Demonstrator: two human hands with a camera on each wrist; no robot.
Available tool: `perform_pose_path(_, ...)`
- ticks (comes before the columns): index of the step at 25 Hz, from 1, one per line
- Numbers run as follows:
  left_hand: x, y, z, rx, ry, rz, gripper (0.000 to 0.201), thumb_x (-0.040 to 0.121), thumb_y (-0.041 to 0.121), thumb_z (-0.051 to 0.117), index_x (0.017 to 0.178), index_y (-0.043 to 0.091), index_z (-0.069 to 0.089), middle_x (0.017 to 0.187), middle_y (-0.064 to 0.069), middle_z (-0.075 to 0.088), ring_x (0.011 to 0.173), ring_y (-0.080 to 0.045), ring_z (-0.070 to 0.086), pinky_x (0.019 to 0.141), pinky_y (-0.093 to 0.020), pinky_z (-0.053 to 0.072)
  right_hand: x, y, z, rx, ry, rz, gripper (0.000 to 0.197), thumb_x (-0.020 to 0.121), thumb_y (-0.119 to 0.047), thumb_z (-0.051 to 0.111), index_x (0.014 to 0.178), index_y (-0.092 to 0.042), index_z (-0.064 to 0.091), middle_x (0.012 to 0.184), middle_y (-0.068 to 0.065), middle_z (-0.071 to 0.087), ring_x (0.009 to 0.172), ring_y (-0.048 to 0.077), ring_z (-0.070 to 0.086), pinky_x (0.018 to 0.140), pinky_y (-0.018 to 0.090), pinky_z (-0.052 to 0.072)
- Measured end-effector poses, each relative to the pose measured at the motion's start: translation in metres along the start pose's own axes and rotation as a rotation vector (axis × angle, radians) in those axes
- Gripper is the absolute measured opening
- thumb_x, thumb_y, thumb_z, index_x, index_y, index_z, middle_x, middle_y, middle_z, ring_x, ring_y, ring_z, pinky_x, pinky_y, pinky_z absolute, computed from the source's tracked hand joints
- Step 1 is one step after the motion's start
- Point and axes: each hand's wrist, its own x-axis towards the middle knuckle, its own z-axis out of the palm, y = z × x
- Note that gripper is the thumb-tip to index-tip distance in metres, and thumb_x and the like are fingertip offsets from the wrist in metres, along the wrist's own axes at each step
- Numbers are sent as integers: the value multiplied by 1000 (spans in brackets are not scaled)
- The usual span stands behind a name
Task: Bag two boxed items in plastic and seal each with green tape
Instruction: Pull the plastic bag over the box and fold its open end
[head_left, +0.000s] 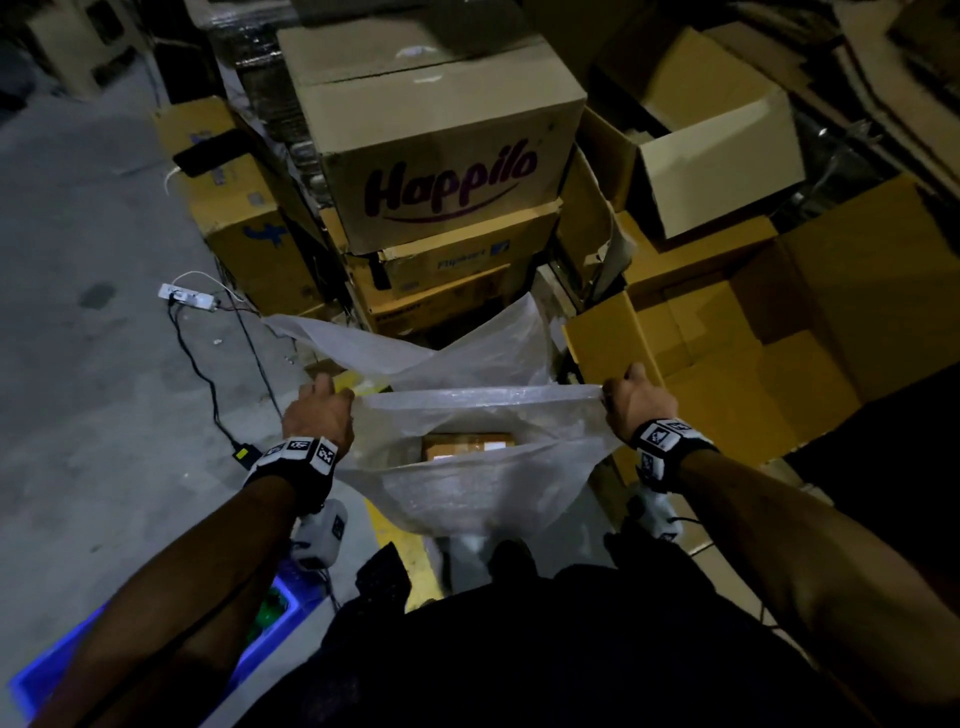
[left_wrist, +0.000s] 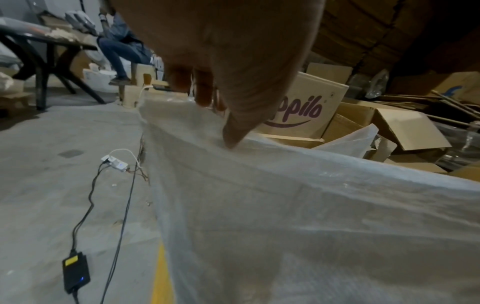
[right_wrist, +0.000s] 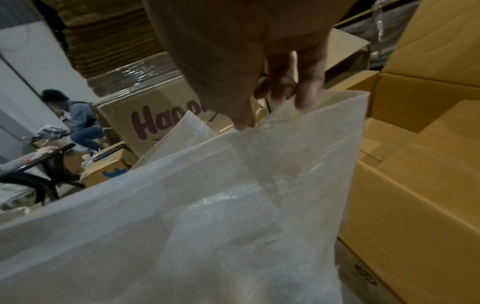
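A large translucent plastic bag (head_left: 483, 483) hangs open in front of me, its mouth stretched wide between my hands. My left hand (head_left: 319, 410) pinches the bag's left top corner (left_wrist: 228, 144) between thumb and fingers. At the right top corner (right_wrist: 298, 111), my right hand (head_left: 636, 400) pinches the edge the same way. A brown cardboard box (head_left: 470, 446) with a white label lies inside the bag, seen through the opening. A second sheet of plastic (head_left: 415, 343) lies behind the bag. No green tape shows in any view.
Stacked cartons stand ahead, the top one printed "Happilo" (head_left: 441, 135). Open cartons (head_left: 753, 338) crowd the right side. A power strip (head_left: 187, 297), cables and a black adapter (left_wrist: 75, 273) lie on the grey floor at left. A blue crate (head_left: 62, 670) sits by my left leg. A seated person (right_wrist: 78, 123) is far off.
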Motion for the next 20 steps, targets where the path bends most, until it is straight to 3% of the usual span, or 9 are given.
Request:
perform_pose_path(3, 8, 8, 1, 81, -23, 20, 28, 90, 23, 54, 116, 21, 62, 127, -10, 43, 116, -34, 40, 93, -42, 38, 3, -2, -3, -72, 62, -45, 26, 95, -25, 47, 114, -12, 59, 114, 11, 44, 95, 32, 48, 70, 34, 39)
perform_pose_path(5, 14, 11, 3, -74, -29, 24, 23, 91, 17, 54, 111, 18, 64, 127, -13, 50, 114, -36, 48, 91, -41, 42, 8, -3, -2, -49, 87, -71, 27, 93, -24, 46, 113, -12, 58, 118, 13, 49, 100, 33, 48, 77, 37, 39)
perform_pose_path(7, 18, 11, 3, -320, -64, 35, 23, 95, 17, 51, 114, 17, 63, 123, -15, 58, 109, -36, 56, 88, -40, 47, 11, -3, 0, 148, 93, -27, 21, 96, -24, 41, 103, -11, 56, 108, 17, 58, 89, 34, 54, 70, 35, 38)
perform_pose_path(9, 20, 6, 3, -425, -80, 56, 21, 98, 25, 48, 111, 20, 64, 119, -12, 62, 106, -36, 58, 85, -39, 47, 16, -2, 3, 364, 86, 78, 18, 99, -25, 36, 96, -13, 49, 93, 21, 59, 78, 36, 54, 61, 31, 33)
perform_pose_path(12, 23, -3, 2, -506, -171, 44, 18, 98, 31, 48, 89, 28, 63, 108, -11, 65, 96, -34, 60, 84, -38, 49, 24, 0, 4, 542, 63, 165, 23, 101, -23, 35, 111, -8, 49, 100, 26, 59, 89, 42, 57, 66, 33, 34)
perform_pose_path(14, 26, -6, 1, -573, -231, 27, 24, 98, 28, 48, 77, 27, 60, 98, -10, 66, 91, -32, 62, 85, -38, 50, 28, -1, 4, 564, 75, 192, 22, 102, -21, 36, 111, -7, 51, 104, 28, 60, 93, 43, 57, 69, 35, 35)
perform_pose_path(17, 31, -5, -3, -664, -253, 15, 30, 100, 24, 45, 76, 15, 61, 85, -10, 65, 90, -33, 63, 82, -33, 47, 32, 0, 3, 544, 62, 205, 15, 101, -18, 37, 93, -14, 48, 90, 22, 57, 78, 35, 51, 67, 34, 36)
perform_pose_path(20, 30, -9, -4, -662, -269, 15, 30, 101, 23, 42, 79, 9, 58, 87, -13, 62, 92, -33, 61, 77, -31, 41, 33, 8, 3, 419, -61, 77, 20, 100, -12, 38, 82, -19, 44, 79, 9, 52, 73, 29, 52, 65, 33, 39)
